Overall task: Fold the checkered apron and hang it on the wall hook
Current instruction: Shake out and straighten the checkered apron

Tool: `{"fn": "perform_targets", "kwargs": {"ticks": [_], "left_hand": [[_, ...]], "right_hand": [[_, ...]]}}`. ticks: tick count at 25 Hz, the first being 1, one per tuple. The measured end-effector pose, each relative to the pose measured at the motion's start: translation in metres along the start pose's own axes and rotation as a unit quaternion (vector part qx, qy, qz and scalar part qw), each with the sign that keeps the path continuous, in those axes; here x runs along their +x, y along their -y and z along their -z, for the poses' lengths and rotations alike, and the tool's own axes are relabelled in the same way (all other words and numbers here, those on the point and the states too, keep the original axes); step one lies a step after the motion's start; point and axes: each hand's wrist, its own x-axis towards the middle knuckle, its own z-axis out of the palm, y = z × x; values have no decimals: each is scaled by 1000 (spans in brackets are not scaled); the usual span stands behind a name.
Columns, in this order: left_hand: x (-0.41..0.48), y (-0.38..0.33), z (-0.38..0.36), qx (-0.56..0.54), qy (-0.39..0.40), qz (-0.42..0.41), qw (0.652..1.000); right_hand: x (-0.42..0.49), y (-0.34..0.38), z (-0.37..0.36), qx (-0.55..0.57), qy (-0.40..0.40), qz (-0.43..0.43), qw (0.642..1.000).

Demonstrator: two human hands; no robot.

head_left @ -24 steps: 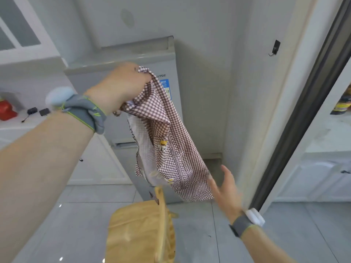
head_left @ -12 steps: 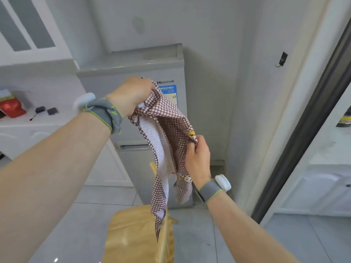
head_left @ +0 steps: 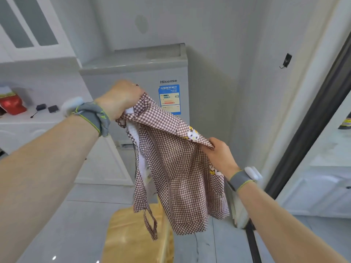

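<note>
The brown-and-white checkered apron [head_left: 176, 168] hangs in the air in front of me, stretched between both hands. My left hand [head_left: 121, 98] grips its upper left corner, fingers curled round bunched cloth. Lower and to the right, my right hand [head_left: 218, 154] pinches another edge beside a small cartoon patch. A strap dangles from the bottom of the apron. The small black wall hook [head_left: 285, 60] sits on the white wall at the upper right, well above and to the right of both hands.
A grey Hisense fridge [head_left: 144, 73] stands straight ahead behind the apron. A wooden chair [head_left: 133, 234] is below the cloth. A white counter [head_left: 28, 118] with a red bag lies at the left. A dark door frame [head_left: 311, 126] runs down the right.
My right hand rose from below, took hold of the apron's edge, then pulled it out to the right, spreading the cloth. The left hand kept its grip.
</note>
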Motion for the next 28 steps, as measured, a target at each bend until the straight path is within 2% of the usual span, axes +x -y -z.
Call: {"fn": "perform_targets", "kwargs": {"ticks": [4, 6, 8, 9, 11, 13, 15, 16, 17, 19, 21, 23, 25, 27, 28], "left_hand": [[2, -8, 3, -42, 8, -15, 999], [1, -21, 9, -53, 15, -80, 995], [-3, -33, 14, 6, 43, -161, 986], [-5, -37, 16, 41, 54, -178, 982], [-2, -41, 17, 85, 65, -186, 977], [-1, -42, 17, 128, 74, -198, 969], [-2, -41, 18, 182, 108, -244, 946], [-6, -40, 18, 200, 138, -268, 932], [-10, -38, 19, 208, 169, -283, 921], [-16, -32, 19, 199, 205, -294, 912], [-17, -24, 18, 169, 198, -303, 917], [-17, -9, 22, 97, 185, -269, 940], [-17, 8, 28, 20, 234, -200, 951], [-16, 18, 28, 16, 237, -165, 957], [-14, 17, 27, 18, 211, -168, 963]], "right_hand": [[-7, -14, -9, 36, -15, -39, 998], [-15, -29, -22, -27, 76, -69, 994], [-21, -31, -31, -150, 210, -76, 963], [-23, -22, -33, -179, 223, -68, 956], [-22, 17, -32, -131, 157, -24, 979], [-26, 76, -24, 27, 126, 78, 989], [-25, 120, -19, 231, 122, 162, 952], [-20, 133, -17, 279, 114, 176, 937], [-11, 142, -13, 291, 115, 178, 933], [6, 154, -5, 237, 170, 162, 943], [17, 161, 2, 189, 214, 140, 948], [21, 165, 2, 199, 178, 131, 955], [23, 168, 3, 204, 100, 150, 962], [26, 172, 6, 164, 61, 154, 972], [27, 172, 10, 163, 76, 141, 974]]}}
